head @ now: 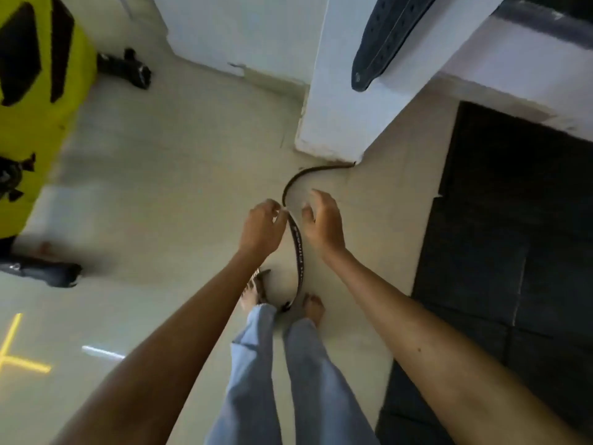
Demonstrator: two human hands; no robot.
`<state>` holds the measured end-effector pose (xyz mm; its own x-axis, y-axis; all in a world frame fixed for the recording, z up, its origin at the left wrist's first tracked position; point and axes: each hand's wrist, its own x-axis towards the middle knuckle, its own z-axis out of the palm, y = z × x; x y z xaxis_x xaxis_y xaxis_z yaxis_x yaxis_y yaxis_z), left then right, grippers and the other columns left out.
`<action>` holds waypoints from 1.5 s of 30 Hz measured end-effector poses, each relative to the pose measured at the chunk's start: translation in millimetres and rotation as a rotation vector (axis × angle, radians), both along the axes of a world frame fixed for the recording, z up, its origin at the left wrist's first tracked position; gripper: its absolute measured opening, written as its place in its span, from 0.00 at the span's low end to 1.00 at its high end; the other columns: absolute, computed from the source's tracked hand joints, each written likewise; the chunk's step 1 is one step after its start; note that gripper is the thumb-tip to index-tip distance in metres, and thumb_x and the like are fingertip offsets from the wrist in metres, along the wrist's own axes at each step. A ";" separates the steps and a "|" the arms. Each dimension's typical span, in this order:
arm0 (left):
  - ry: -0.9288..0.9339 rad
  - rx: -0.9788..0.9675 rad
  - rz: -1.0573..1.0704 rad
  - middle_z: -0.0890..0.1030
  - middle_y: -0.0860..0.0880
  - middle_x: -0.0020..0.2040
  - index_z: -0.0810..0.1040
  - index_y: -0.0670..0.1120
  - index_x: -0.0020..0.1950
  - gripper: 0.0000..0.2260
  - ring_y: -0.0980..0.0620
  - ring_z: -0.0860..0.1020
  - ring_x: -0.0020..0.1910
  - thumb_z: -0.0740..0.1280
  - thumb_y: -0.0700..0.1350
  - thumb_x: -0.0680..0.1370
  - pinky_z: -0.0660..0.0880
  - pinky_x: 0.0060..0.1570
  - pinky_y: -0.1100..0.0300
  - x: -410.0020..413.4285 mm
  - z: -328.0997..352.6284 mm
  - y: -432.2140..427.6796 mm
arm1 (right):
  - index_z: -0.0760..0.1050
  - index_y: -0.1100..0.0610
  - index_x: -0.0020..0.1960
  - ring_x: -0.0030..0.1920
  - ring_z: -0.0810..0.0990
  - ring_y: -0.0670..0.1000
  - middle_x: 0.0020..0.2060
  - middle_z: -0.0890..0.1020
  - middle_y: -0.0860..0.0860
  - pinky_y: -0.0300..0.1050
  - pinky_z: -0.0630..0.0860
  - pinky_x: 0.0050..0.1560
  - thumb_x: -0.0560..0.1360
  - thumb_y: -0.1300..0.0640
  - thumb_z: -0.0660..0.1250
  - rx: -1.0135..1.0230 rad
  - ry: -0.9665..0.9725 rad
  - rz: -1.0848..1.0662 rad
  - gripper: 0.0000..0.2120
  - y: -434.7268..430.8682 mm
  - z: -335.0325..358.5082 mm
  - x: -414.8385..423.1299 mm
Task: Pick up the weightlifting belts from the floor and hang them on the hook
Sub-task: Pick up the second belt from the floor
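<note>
A dark weightlifting belt with white lettering stands on edge on the pale floor, curving from between my feet up to the base of a white pillar. My left hand pinches the belt's top edge near its middle. My right hand hovers just to the right of the belt, fingers spread, holding nothing. A second dark belt with rows of holes hangs against the pillar at the top; its hook is out of view.
A yellow machine frame with black feet stands at the left. A black rubber mat covers the floor at the right. My feet and jeans legs are below the hands.
</note>
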<state>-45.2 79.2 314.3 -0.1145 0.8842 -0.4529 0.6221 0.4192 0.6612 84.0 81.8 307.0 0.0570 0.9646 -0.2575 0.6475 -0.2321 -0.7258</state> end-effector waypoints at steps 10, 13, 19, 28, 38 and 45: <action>0.024 -0.411 0.159 0.82 0.37 0.48 0.79 0.36 0.49 0.11 0.38 0.78 0.48 0.60 0.42 0.77 0.68 0.41 0.57 -33.1 -279.7 -97.1 | 0.74 0.66 0.62 0.62 0.76 0.62 0.59 0.79 0.63 0.52 0.71 0.63 0.78 0.61 0.62 -0.479 -0.023 0.261 0.15 -96.8 -277.4 -34.3; 0.070 -0.550 0.174 0.82 0.35 0.50 0.79 0.36 0.49 0.12 0.37 0.78 0.50 0.59 0.42 0.77 0.67 0.40 0.56 -50.1 -359.0 -131.2 | 0.77 0.65 0.52 0.54 0.80 0.63 0.51 0.82 0.64 0.50 0.74 0.52 0.78 0.57 0.62 -0.642 0.002 0.257 0.12 -128.9 -349.1 -60.9; 0.068 -0.663 0.182 0.82 0.39 0.54 0.81 0.38 0.52 0.13 0.40 0.78 0.55 0.58 0.35 0.76 0.69 0.47 0.58 -73.4 -466.5 -162.7 | 0.75 0.62 0.54 0.49 0.81 0.62 0.46 0.82 0.62 0.48 0.70 0.42 0.75 0.59 0.62 -0.845 -0.035 0.240 0.11 -165.9 -454.8 -110.8; 0.022 -0.672 0.181 0.85 0.39 0.46 0.83 0.37 0.45 0.13 0.41 0.80 0.47 0.59 0.35 0.71 0.75 0.43 0.54 -96.1 -529.0 -142.0 | 0.76 0.63 0.57 0.54 0.81 0.63 0.53 0.82 0.62 0.51 0.77 0.51 0.79 0.57 0.61 -0.797 -0.187 0.274 0.12 -171.0 -523.3 -130.7; -0.295 -0.698 0.557 0.78 0.45 0.38 0.79 0.45 0.45 0.05 0.47 0.76 0.38 0.68 0.42 0.71 0.79 0.46 0.51 -81.9 -452.1 -133.1 | 0.81 0.63 0.47 0.46 0.83 0.60 0.43 0.85 0.60 0.54 0.78 0.47 0.73 0.58 0.68 -0.761 0.074 0.001 0.09 -136.1 -434.0 -92.3; -0.592 -0.576 0.534 0.79 0.47 0.35 0.79 0.42 0.40 0.13 0.57 0.78 0.28 0.69 0.52 0.75 0.74 0.29 0.67 -59.8 -273.4 -82.2 | 0.79 0.62 0.41 0.39 0.80 0.55 0.37 0.83 0.58 0.51 0.78 0.44 0.75 0.56 0.69 -0.591 0.160 -0.083 0.09 -59.4 -261.7 -52.4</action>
